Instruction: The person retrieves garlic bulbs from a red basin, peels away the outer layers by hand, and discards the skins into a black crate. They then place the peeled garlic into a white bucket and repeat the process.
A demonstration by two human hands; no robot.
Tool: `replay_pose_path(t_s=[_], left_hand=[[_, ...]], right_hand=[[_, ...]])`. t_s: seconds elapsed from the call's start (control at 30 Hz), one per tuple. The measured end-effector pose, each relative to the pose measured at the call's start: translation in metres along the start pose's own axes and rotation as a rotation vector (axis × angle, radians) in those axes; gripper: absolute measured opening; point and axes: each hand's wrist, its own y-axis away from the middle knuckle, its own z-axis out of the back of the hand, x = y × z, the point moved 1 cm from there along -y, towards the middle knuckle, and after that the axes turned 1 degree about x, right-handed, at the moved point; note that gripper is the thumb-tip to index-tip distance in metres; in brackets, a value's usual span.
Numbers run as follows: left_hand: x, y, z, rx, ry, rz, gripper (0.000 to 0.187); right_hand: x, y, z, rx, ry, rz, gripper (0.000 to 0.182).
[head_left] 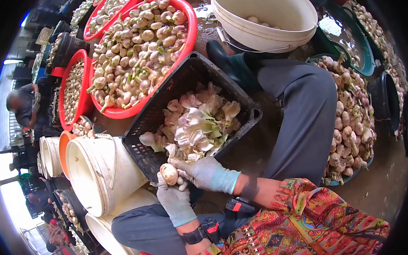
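Note:
My left hand point(175, 201), in a grey glove, holds a pale garlic bulb point(169, 174) with its fingers closed round it. Against the bulb's other side, my gloved right hand point(208, 173) grips it with bent fingers. A scrap of papery peel shows just above the bulb; whether my fingers pinch it is hard to tell. Right beyond both hands stands a black plastic crate point(156, 100), tilted in view, with a heap of loose garlic peels point(199, 123) inside.
Red tubs point(192, 20) of garlic bulbs stand beyond the crate. White buckets point(86, 176) lie at the left; another white bucket point(272, 35) with bulbs is at the top. A heap of garlic point(348, 131) stands beyond my right leg. A person point(26, 109) is at far left.

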Motion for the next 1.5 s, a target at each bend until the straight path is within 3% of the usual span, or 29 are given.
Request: replay_pose_path(t_s=[0.17, 0.23, 0.27, 0.3, 0.37, 0.43, 0.5, 0.6, 0.7, 0.8, 0.93, 0.97, 1.03, 1.07, 1.2, 1.33, 1.37, 1.4, 1.43, 1.5], left_hand=[[-0.002, -0.004, 0.012, 0.007, -0.093, -0.011, 0.034], [-0.003, -0.004, 0.018, 0.017, -0.146, -0.03, 0.033], [-0.003, -0.003, 0.021, 0.013, -0.111, 0.024, 0.034], [-0.005, -0.003, 0.023, 0.011, -0.08, 0.08, 0.035], [-0.005, -0.006, 0.026, 0.013, -0.042, 0.129, 0.035], [-0.002, -0.011, 0.027, 0.052, -0.035, 0.192, 0.038], [0.0, -0.007, 0.02, 0.054, -0.097, 0.167, 0.038], [0.007, -0.006, 0.016, 0.029, -0.303, 0.048, 0.04], [0.005, -0.008, 0.023, 0.07, -0.527, -0.052, 0.049], [0.002, 0.001, 0.0, 0.35, -0.406, -0.18, 0.061], [0.004, -0.003, -0.001, 0.247, -0.663, -0.268, 0.054], [0.005, -0.005, 0.008, 0.177, -0.641, -0.153, 0.049], [0.01, -0.004, 0.006, 0.115, -0.577, -0.198, 0.048], [0.013, -0.004, 0.005, 0.13, -0.52, -0.2, 0.049], [0.021, -0.008, 0.002, 0.217, -0.298, -0.238, 0.053], [0.019, -0.009, -0.002, 0.17, -0.258, -0.203, 0.06], [0.013, -0.007, -0.003, 0.26, -0.144, -0.109, 0.054], [0.011, -0.004, -0.009, 0.23, -0.22, -0.122, 0.052], [0.009, 0.001, -0.015, 0.196, -0.296, -0.139, 0.049], [0.009, 0.004, -0.014, 0.293, -0.391, -0.188, 0.048]], right_hand=[[-0.009, -0.002, -0.009, 0.013, -0.013, -0.066, 0.034], [-0.025, -0.007, -0.02, 0.099, -0.834, -0.175, 0.029], [-0.001, -0.004, 0.031, 0.371, -0.814, -0.464, 0.03], [0.002, -0.004, 0.047, 0.4, -0.751, -0.495, 0.031], [-0.011, -0.006, 0.046, 0.177, -0.137, -0.149, 0.034], [-0.008, -0.007, 0.038, 0.025, -0.074, 0.05, 0.035], [-0.003, -0.011, 0.028, 0.158, 0.014, -0.015, 0.032], [-0.007, -0.012, 0.018, 0.108, 0.019, -0.004, 0.026], [-0.019, -0.02, 0.019, 0.223, -0.041, -0.163, 0.024], [-0.035, -0.024, 0.024, 0.226, -0.784, -0.302, 0.03], [-0.01, -0.02, 0.034, 0.181, -0.661, -0.192, 0.035], [-0.012, -0.019, 0.022, 0.085, -0.671, -0.104, 0.033], [-0.023, -0.023, 0.022, 0.189, -0.774, -0.336, 0.03], [-0.029, -0.021, 0.017, 0.14, -1.068, -0.344, 0.028], [-0.036, -0.024, 0.01, 0.016, -1.413, -0.466, 0.027], [-0.026, -0.027, 0.016, -0.008, -1.449, -0.446, 0.025], [-0.019, -0.026, 0.021, -0.024, -1.149, -0.382, 0.023], [-0.013, -0.024, 0.026, -0.038, -0.847, -0.315, 0.021], [-0.013, -0.021, 0.026, -0.035, -0.842, -0.305, 0.021], [-0.017, -0.02, 0.025, -0.025, -1.14, -0.368, 0.018]])
